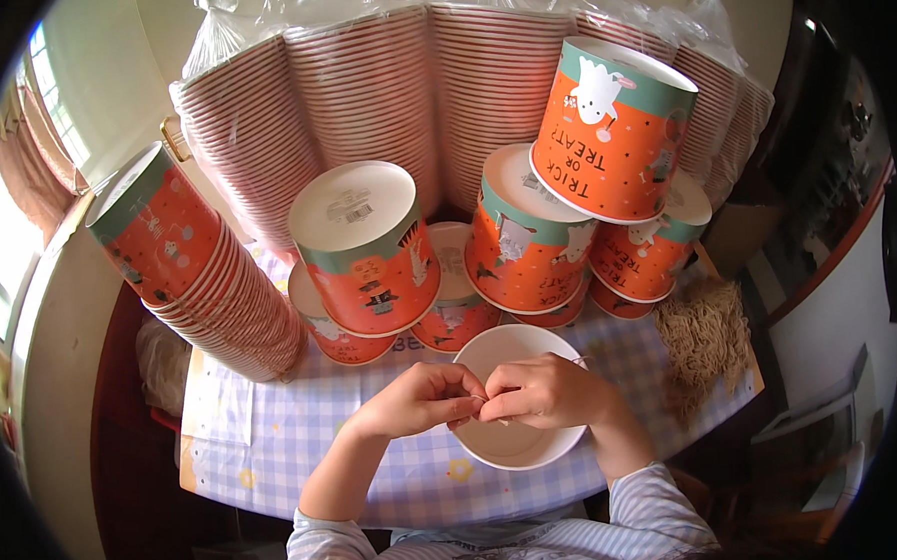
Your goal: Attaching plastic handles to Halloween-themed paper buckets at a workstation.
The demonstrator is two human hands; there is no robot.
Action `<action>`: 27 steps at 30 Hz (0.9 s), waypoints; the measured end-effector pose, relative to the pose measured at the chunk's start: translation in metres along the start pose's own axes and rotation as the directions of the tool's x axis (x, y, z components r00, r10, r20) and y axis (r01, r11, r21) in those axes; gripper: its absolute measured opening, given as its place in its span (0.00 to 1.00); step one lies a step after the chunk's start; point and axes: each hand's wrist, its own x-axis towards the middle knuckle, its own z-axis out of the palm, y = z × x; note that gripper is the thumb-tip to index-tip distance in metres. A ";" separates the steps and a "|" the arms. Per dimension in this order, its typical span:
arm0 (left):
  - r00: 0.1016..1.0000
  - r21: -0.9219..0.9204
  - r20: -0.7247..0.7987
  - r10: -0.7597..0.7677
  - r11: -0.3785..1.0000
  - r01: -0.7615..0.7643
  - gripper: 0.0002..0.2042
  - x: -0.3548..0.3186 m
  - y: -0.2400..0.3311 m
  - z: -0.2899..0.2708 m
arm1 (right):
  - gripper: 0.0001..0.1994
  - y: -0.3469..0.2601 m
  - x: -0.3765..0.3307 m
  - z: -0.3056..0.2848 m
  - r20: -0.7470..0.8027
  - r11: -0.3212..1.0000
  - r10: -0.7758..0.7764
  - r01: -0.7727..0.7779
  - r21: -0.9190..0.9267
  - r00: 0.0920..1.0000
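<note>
Both hands meet above an open white paper bucket (506,453) that stands at the table's near edge, its pale inside facing up. My left hand (429,396) is closed, thumb and fingers pinching a thin pale string (479,399). From the other side my right hand (538,391) pinches the same string, fingertips almost touching the left ones. Only a short bit of it shows between the fingers. A small end sticks out by the bucket's right rim. To the right lies a tangled bundle of beige twine (707,344).
Upside-down orange and green paper buckets (369,283) are piled behind my hands, one bucket (612,133) highest at right. A leaning bucket stack (219,300) stands left. Tall nested stacks in clear plastic (360,94) line the back. A checked cloth (306,456) covers the table.
</note>
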 end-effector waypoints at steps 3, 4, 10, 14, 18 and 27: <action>1.000 0.009 -0.018 -0.008 1.000 0.008 0.05 0.000 0.001 0.003 | 0.08 0.000 0.000 0.000 -0.005 1.000 0.013 -0.013 0.018 1.000; 0.986 0.186 -0.146 0.076 0.981 -0.049 0.06 0.000 0.003 0.007 | 0.08 0.000 0.000 -0.001 -0.004 1.000 0.016 -0.016 0.015 1.000; 0.915 0.554 -0.315 0.253 0.831 -0.039 0.07 -0.014 0.016 0.019 | 0.05 0.001 0.001 -0.005 -0.107 0.972 0.176 -0.156 0.174 0.979; 0.894 0.660 -0.317 0.318 0.750 -0.032 0.09 -0.010 0.019 0.033 | 0.06 -0.001 0.002 -0.006 -0.114 0.974 0.173 -0.153 0.166 0.978; 0.865 0.676 -0.338 0.370 0.735 -0.050 0.10 -0.005 0.013 0.037 | 0.10 -0.001 0.001 -0.002 -0.172 0.971 0.171 -0.137 0.195 0.970; 0.856 0.678 -0.329 0.400 0.730 -0.081 0.07 -0.005 0.007 0.033 | 0.07 -0.003 0.003 -0.003 -0.155 0.968 0.176 -0.142 0.206 0.972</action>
